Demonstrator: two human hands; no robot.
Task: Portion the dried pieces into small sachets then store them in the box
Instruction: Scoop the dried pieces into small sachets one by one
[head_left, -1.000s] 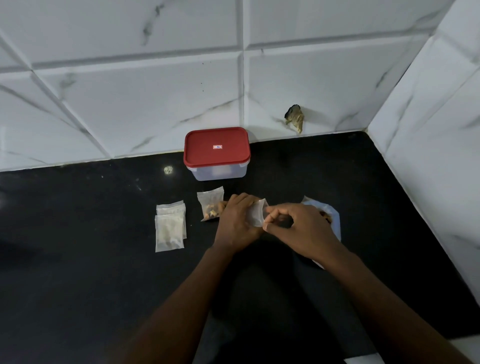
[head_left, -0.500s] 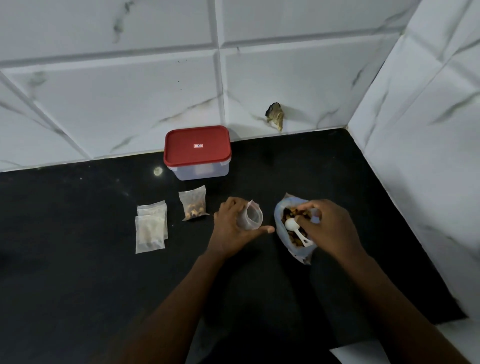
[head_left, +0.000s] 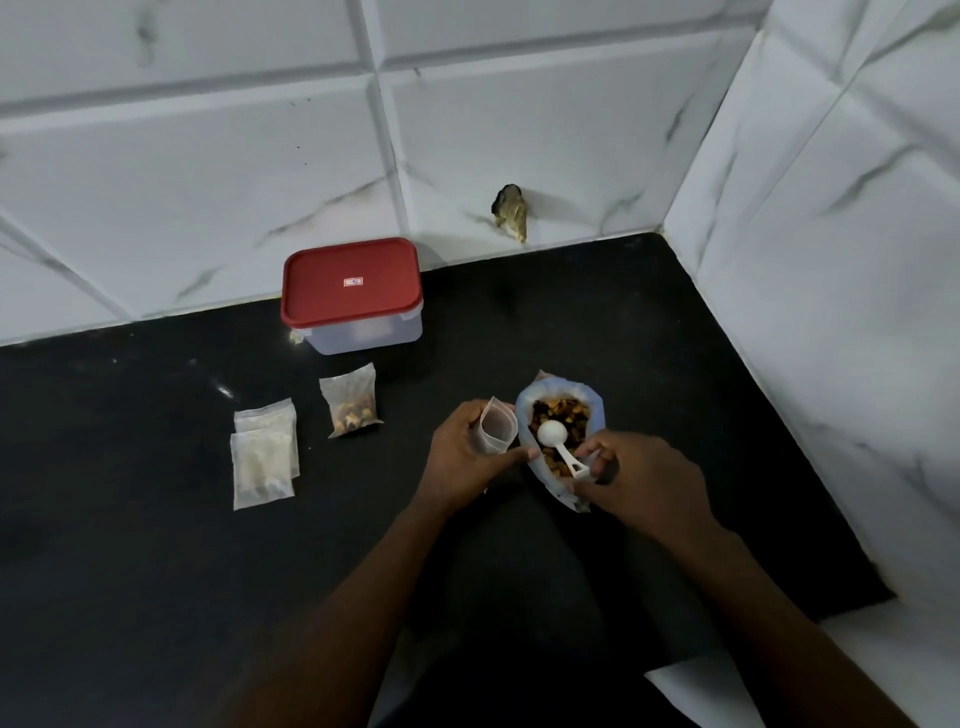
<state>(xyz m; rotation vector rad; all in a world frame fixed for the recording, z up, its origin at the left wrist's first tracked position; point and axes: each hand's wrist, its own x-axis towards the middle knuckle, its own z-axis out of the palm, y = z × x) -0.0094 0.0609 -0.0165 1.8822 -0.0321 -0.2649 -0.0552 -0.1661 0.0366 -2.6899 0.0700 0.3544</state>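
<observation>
The task is at an early stage, as it seems. One filled sachet (head_left: 352, 402) lies flat on the counter (head_left: 156, 545), at 10 o'clock from the hands, with brown and yellow pieces collected in its lower part. A second one is being prepared. The left hand (head_left: 462, 457) holds an open sachet (head_left: 497, 425) upright, the fingers curled around it and the thumb stretched under its mouth. It is of thin clear plastic, and no pieces can be seen in it.

Just beside it, at 3 o'clock, stands the bag (head_left: 597, 415), a soft pale plastic one with the rim rolled open. The dried pieces (head_left: 563, 408) inside are small, irregular, dark brown to orange. A white plastic spoon (head_left: 553, 434) with a round bowl rests on top of them. The right hand (head_left: 639, 478) has its fingers curled at the end of the handle and seems to pinch it.

Left to do: to scoop, to fill and close this sachet, and then the empty sachets (head_left: 262, 452), a small pile of at least two, flat and cloudy, at 9 o'clock. The box (head_left: 363, 335), translucent and rectangular, stands at 11 o'clock against the marble tiles. Its red lid (head_left: 350, 283) is on, so nothing is stored yet, as far as one can judge.
</observation>
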